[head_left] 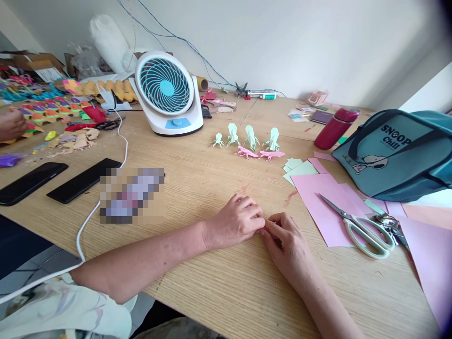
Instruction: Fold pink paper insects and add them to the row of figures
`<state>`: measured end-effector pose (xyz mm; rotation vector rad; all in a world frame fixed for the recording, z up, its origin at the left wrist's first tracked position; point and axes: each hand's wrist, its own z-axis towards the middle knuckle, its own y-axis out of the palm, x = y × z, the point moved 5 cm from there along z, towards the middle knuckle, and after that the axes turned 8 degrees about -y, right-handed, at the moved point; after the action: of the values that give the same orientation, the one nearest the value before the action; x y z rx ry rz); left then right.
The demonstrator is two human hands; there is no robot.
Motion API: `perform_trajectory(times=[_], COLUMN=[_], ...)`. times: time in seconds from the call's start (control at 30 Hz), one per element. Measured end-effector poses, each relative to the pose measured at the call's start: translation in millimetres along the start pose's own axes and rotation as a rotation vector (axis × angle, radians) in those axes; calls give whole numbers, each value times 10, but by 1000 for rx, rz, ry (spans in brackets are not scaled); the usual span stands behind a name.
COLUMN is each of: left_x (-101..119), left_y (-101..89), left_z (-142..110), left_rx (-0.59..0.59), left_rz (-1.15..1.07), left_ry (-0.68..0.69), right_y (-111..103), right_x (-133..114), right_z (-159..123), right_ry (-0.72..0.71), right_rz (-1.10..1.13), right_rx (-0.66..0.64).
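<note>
The left hand (240,219) and right hand (291,249) meet, grips pinched on a mostly hidden pink piece (273,230) above the worktop (226,282). Fine shaping seems underway; the next move likely calls for careful fingertip pressure.

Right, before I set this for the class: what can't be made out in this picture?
In the head view:
- What is between the left hand and right hand: their fingers cover it.
- Details of the pixelated object: blocky blurring hides them.
- The rest of the other person's hand: cut off by the left edge.
- The teal bag's far end: cut off by the right edge.
</note>
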<state>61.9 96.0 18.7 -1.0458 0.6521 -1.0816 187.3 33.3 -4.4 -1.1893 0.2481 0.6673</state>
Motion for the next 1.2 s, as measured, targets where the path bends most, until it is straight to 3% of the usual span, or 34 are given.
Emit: perform_trajectory(times=[0.2, 0.43, 0.8, 0.97, 1.2], left_x=[50, 22, -205, -244, -219], left_y=[-15, -29, -28, 25, 36], left_z=[-3, -14, -21, -9, -11], left_rx=[64, 22, -31, -52, 20], left_rz=[110, -7, -290, -373, -379], left_ry=[52, 38, -173, -191, -206], right_y=[-28, -86, -158, -295, -272], right_x=[22, 76, 145, 185, 210], right_z=[-34, -75, -82, -102, -106], right_ry=[0, 79, 115, 119, 140], right_rz=[-13, 92, 73, -10, -24], right_rx=[52, 105, 118, 243, 241])
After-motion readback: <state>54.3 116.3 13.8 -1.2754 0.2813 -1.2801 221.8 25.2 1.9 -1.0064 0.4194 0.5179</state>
